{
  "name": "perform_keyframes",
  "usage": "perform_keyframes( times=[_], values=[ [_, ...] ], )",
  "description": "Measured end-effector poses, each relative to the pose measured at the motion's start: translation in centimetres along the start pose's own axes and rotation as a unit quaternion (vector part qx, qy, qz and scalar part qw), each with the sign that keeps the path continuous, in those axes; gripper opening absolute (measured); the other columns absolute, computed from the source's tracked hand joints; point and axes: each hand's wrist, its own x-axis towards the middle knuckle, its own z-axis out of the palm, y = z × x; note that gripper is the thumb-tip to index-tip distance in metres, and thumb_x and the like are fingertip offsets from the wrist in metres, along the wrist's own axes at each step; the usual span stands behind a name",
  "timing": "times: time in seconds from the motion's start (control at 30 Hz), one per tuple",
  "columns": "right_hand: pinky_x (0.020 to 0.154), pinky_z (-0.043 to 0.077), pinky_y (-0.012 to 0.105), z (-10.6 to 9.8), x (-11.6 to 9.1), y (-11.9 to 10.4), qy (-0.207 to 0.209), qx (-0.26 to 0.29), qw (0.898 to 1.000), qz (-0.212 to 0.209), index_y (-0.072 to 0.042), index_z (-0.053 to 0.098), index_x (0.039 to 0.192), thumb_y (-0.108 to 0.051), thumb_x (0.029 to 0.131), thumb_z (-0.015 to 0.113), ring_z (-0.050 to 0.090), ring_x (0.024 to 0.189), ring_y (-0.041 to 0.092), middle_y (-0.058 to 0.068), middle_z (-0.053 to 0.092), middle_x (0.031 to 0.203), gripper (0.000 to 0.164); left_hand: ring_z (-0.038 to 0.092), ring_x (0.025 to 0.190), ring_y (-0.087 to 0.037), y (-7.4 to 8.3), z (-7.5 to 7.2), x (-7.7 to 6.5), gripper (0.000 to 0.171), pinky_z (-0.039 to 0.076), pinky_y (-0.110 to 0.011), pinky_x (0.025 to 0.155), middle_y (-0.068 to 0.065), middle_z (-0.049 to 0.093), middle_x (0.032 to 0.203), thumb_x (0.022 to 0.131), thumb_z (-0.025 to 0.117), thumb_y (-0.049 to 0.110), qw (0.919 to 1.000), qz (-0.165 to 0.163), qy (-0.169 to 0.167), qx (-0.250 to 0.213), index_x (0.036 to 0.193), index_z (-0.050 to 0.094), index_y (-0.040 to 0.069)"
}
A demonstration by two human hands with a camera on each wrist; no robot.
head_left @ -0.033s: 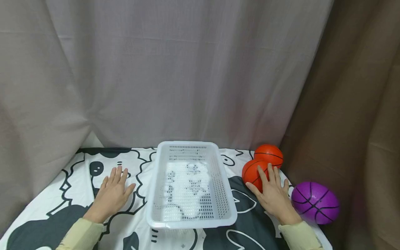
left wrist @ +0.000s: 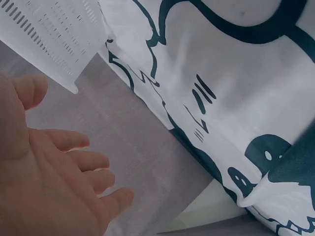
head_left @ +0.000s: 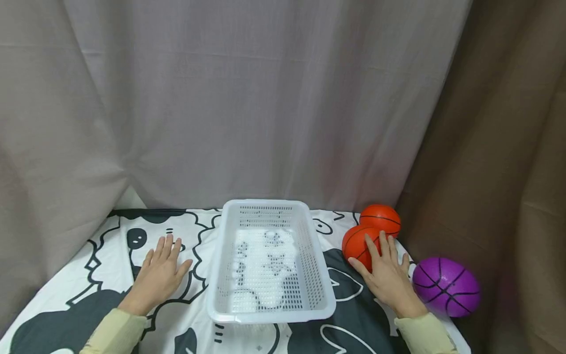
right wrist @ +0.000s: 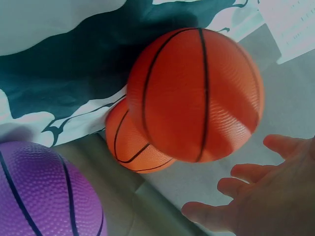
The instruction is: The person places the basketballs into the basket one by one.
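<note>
My right hand (head_left: 389, 280), palm down with fingers spread, hovers over the near orange toy basketball (head_left: 355, 243). In the right wrist view a gap shows between its fingertips and that ball (right wrist: 177, 93). A second orange ball (head_left: 379, 216) sits right behind the first, partly hidden by it in the wrist view. To the right of the hand is a purple ball (head_left: 446, 287) with black lines. My left hand (head_left: 156, 278) holds nothing, its fingers extended, left of a white perforated plastic basket (head_left: 271, 318). No object lies in the basket.
A black-and-white cartoon-print cloth (head_left: 194, 290) covers the table. Grey curtain (head_left: 265, 123) hangs close behind the basket, and a brown curtain (head_left: 495, 172) borders the right side beside the purple ball.
</note>
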Motion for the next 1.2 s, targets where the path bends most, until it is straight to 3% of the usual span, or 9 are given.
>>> perform_keyframes(
  times=[0.17,0.37,0.67,0.9,1.2],
  values=[
    [0.098,-0.005,0.080,-0.3,0.5,0.3,0.012,0.001,1.000,-0.002,-0.005,0.028,0.152,-0.066,0.091,0.047,-0.002,0.143,0.049,0.031,0.008,0.156,0.088,0.001,0.144,-0.046,0.8,-0.3,0.3,0.072,0.006,-0.064,0.112,-0.033,0.009,0.155,0.103,0.042,0.042,0.9999,0.005,0.005,-0.013,0.148,0.023,-0.011],
    [0.096,-0.006,0.081,-0.6,0.7,0.6,0.024,0.010,1.000,0.007,-0.002,0.023,0.153,-0.064,0.093,0.046,-0.006,0.143,0.047,0.031,0.005,0.156,0.089,0.006,0.144,-0.046,3.8,-0.7,-0.1,0.073,0.011,-0.064,0.112,-0.032,0.011,0.156,0.101,0.046,0.042,0.9968,0.017,0.012,-0.077,0.148,0.026,-0.010],
    [0.097,-0.005,0.081,-0.4,0.5,0.0,0.040,0.025,0.999,0.012,-0.004,0.020,0.153,-0.064,0.091,0.050,-0.004,0.143,0.049,0.031,0.003,0.157,0.092,0.016,0.143,-0.045,7.4,0.8,-1.2,0.073,0.020,-0.062,0.110,-0.029,0.016,0.156,0.098,0.056,0.037,0.9912,0.044,0.031,-0.121,0.148,0.029,-0.009],
    [0.097,0.002,0.081,0.1,0.4,0.0,0.065,0.040,0.997,0.016,-0.005,0.022,0.152,-0.066,0.078,0.067,0.004,0.139,0.054,0.032,0.005,0.155,0.106,0.019,0.142,-0.045,8.8,2.4,-2.1,0.081,0.027,-0.062,0.107,-0.028,0.016,0.156,0.093,0.062,0.043,0.9890,0.041,0.037,-0.137,0.148,0.031,-0.007],
    [0.096,0.009,0.080,1.7,0.3,0.9,0.065,0.058,0.995,0.053,-0.007,0.013,0.155,-0.068,0.070,0.073,0.007,0.135,0.057,0.033,-0.002,0.155,0.121,0.020,0.143,-0.042,9.6,3.8,-3.7,0.089,0.029,-0.062,0.105,-0.020,0.016,0.159,0.085,0.066,0.053,0.9862,0.036,0.043,-0.156,0.149,0.035,-0.002]
  ],
)
